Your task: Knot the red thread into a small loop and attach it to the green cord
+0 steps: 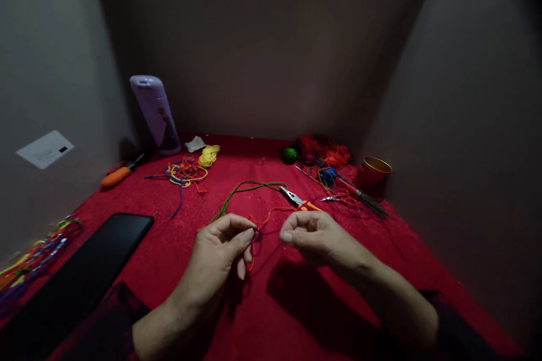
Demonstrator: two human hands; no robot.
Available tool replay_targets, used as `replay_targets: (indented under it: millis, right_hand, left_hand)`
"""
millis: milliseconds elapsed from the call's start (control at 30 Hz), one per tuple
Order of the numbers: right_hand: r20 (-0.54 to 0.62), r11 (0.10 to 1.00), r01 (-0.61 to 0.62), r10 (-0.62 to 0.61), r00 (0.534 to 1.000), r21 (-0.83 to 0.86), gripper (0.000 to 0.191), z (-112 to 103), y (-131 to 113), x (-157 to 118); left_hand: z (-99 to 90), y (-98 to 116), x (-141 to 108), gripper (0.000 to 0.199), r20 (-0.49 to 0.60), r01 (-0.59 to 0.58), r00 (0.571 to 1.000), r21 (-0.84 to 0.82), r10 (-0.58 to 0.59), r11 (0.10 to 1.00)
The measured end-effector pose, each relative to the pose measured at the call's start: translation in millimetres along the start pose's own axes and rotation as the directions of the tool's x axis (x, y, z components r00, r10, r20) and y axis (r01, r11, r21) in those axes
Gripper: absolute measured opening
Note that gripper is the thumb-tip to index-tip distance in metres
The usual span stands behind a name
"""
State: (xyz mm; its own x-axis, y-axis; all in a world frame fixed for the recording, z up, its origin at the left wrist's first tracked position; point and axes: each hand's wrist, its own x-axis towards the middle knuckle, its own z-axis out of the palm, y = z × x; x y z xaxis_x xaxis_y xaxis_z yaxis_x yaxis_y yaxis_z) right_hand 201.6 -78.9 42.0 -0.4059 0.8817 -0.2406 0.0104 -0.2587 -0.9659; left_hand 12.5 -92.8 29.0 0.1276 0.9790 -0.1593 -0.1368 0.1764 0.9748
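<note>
Fingers of the left hand [212, 256] are pinched narrow on a bit of magenta thread [258, 234], out in front of the person and above the worktop [169, 248]. Those of the right hand [322, 237] are drawn together just beside it; whether they grip a strand, I cannot tell.

For work this fine, a light, steady left pinch close to the loop seems best, with the right drawing any slack out slowly and evenly. The loose orange cord [267, 215] behind the hands could snag, so it is better held clear, as is the green cord [231, 194].

A black phone [105, 259] lies to the left. Of the containers, the tall lavender bottle [154, 113] is the larger; it stands at the back left, and its contents are hidden. The red cup [367, 177] with a gold rim, at the right, has an open mouth, but its inside is too dark to read. Smaller again, the orange-handled pliers [292, 196] lie just beyond the right hand, near the yarn.
</note>
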Motion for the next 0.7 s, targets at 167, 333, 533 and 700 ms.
replay_targets:
  millis: [167,333,533,700]
  right_hand:
    - [-0.092,0.892,0.134,-0.192,0.977,-0.431,0.022,-25,-17,-13]
    - [0.025,0.559,0.39,-0.55,0.835,-0.732,0.013,11,0,-18]
    - [0.358,-0.108,0.403,-0.699,0.62,-0.909,0.02,41,35,0]
    - [0.257,0.321,0.499,-0.568,0.782,-0.805,0.007,47,17,-19]
  left_hand:
    - [-1.7,-1,3,0.017,0.017,0.051,0.999,-0.041,-0.051,0.998]
    - [0.7,-2,3,0.019,0.028,0.055,0.998,-0.031,-0.054,0.998]
    - [1.4,-2,1,0.021,0.027,0.092,0.995,-0.026,-0.091,0.995]
    - [0.8,-4,0,0.02,0.024,0.09,0.996,-0.038,-0.089,0.995]
